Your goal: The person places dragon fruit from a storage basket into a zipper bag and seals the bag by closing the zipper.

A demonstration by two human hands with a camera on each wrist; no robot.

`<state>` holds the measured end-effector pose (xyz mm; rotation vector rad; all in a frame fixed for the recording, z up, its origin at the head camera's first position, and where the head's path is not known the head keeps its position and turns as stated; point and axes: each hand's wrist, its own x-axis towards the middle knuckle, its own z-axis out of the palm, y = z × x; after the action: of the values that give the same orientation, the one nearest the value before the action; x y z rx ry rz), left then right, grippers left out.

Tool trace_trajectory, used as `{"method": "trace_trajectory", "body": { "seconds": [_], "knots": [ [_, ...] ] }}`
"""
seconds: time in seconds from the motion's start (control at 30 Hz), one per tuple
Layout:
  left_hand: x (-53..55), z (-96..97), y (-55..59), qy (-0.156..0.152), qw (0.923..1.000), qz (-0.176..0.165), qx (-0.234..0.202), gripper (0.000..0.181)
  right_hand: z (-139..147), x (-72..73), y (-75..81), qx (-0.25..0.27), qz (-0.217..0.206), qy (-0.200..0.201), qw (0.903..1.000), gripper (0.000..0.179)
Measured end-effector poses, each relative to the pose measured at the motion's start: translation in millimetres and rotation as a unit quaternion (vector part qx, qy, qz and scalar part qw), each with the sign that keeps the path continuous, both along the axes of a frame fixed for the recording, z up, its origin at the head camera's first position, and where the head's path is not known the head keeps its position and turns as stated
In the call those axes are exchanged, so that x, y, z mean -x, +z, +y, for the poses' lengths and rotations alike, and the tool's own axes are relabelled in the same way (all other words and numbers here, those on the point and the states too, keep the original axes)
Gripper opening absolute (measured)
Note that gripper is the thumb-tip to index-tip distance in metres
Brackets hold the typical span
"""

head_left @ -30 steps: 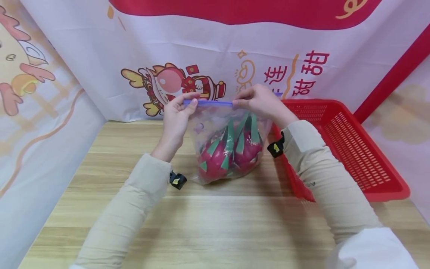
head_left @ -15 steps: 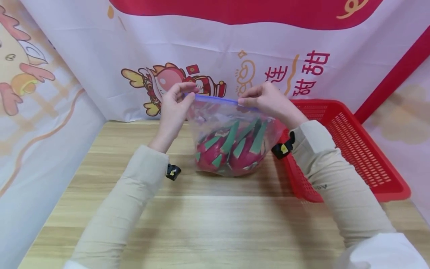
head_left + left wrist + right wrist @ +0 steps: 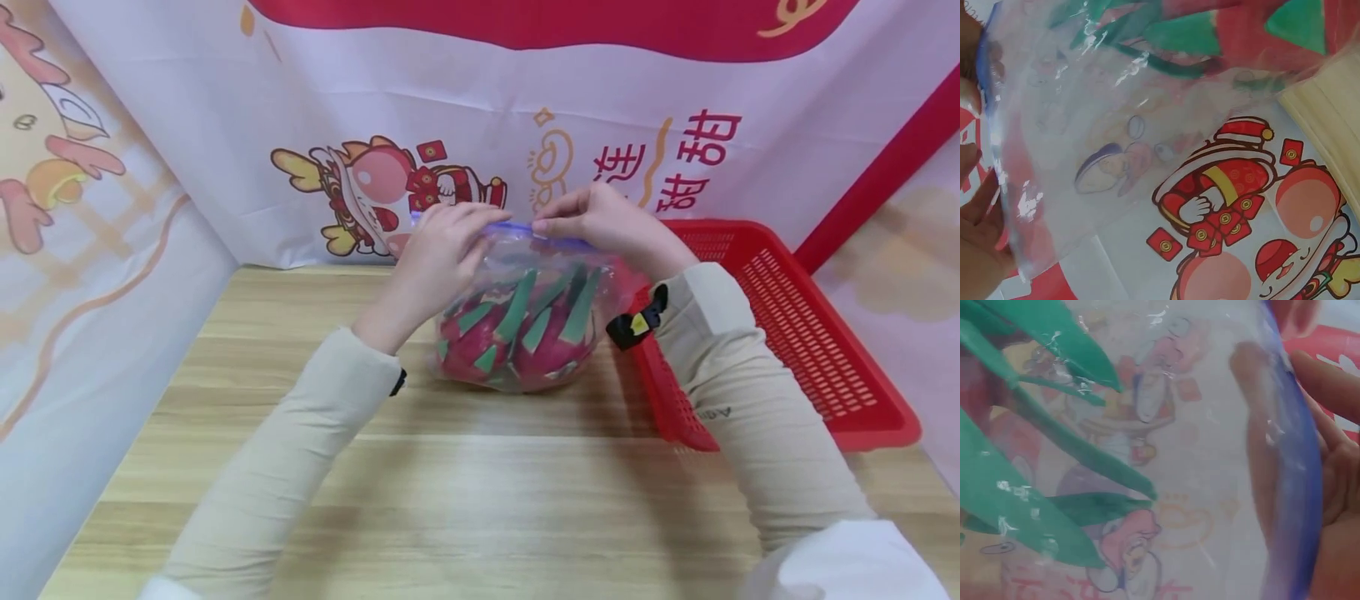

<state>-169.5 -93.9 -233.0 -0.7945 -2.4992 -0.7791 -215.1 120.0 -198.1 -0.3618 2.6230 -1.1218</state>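
A clear zip bag [image 3: 498, 254] with a blue-purple zip strip [image 3: 1300, 487] stands on the wooden table, mouth upward. Inside lie two pink dragon fruits [image 3: 551, 346] with long green leaf tips [image 3: 1054, 450]. My left hand [image 3: 438, 262] is at the top edge, left of centre, its fingers over the strip and its thumb on the near side. Farther right along the same strip, my right hand [image 3: 600, 221] pinches it between thumb and fingers. The strip's left end sticks out past my left hand. In the left wrist view, fingers [image 3: 982, 219] show beside the bag's edge.
A red plastic basket [image 3: 817, 350] with slotted walls stands right of the bag, partly behind my right forearm. Behind the wooden table [image 3: 487, 500] hangs a white cloth [image 3: 465, 83] printed with cartoon figures and red characters.
My left hand has moved right along the strip from the bag's left corner. The bag tilted back and its top shifted slightly right; my right hand moved a little right with it.
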Motion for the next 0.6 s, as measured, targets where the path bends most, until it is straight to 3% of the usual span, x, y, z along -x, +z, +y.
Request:
{"method": "trace_trajectory", "body": {
  "seconds": [0.13,0.43,0.6],
  "knots": [
    [-0.3,2.8,-2.7,0.027,0.9991,-0.030,0.007,0.032,4,0.6,1.1,-0.027,-0.001,0.037,0.9989,0.038],
    [-0.2,4.1,-8.7,0.040,0.9986,-0.033,-0.015,0.026,3,2.7,-5.1,-0.018,-0.015,0.081,0.9964,0.034],
    [0.1,5.0,-12.6,0.045,0.9986,-0.025,-0.012,0.022,0,2.9,-10.1,-0.028,0.008,0.088,0.9957,0.028]
  ]
}}
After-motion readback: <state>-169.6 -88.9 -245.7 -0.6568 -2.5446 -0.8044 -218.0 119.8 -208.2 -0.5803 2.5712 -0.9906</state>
